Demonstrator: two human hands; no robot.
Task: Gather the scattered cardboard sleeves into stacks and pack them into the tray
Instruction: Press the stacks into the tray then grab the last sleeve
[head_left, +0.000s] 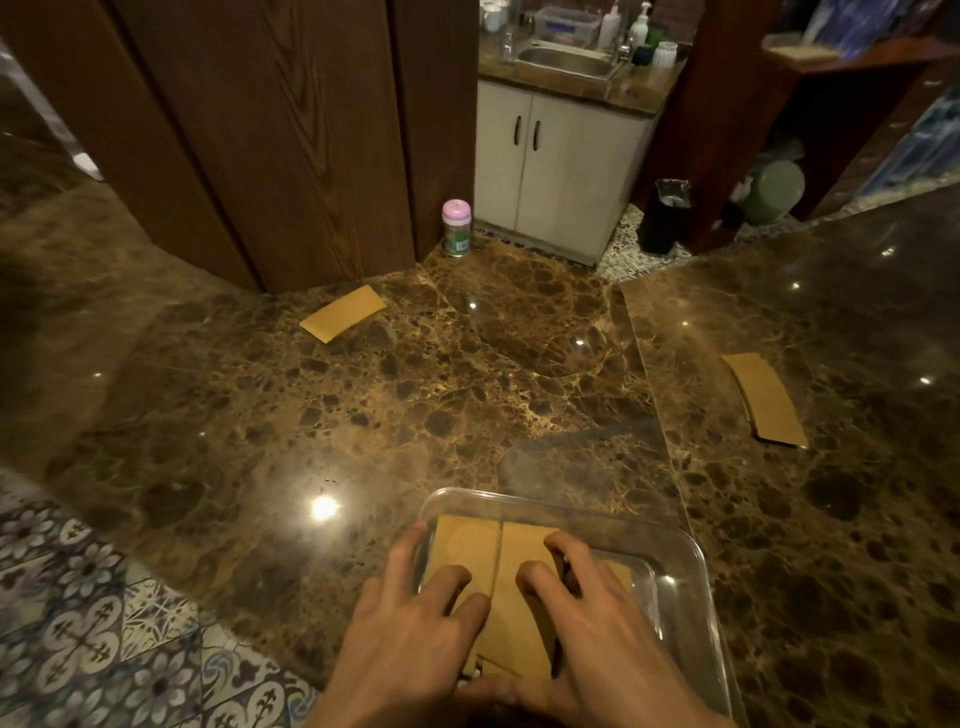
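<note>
Your fingers are bent and spread, their tips pressing down on the cardboard sleeves that lie flat in the clear tray at the near edge of the worktop. Neither hand is clenched round anything, but both thumbs tuck in at the pile's near end, and you cannot tell whether they hook under it. Your left hand bears on the left half, with its outermost finger over the tray's left rim. Your right hand bears on the right half, across a seam in the cardboard. This load looks about settled, so the next move turns on the two lots that are not yet in the tray. The left loose sleeve lies well away, ahead and to the left of your left hand. It sits at the worktop's far edge, just beside the wood panelling, with its long axis running diagonally from near-left to far-right. The right loose sleeve lies ahead and to the right of your right hand, past the joint in the worktop and nearer than the other. Its long axis points mostly away from you, the near end swung further right, and layered edges along its left side suggest more than one piece. Your right hand is the closer one, so that lot is probably the easier reach, taken across its short width.
</note>
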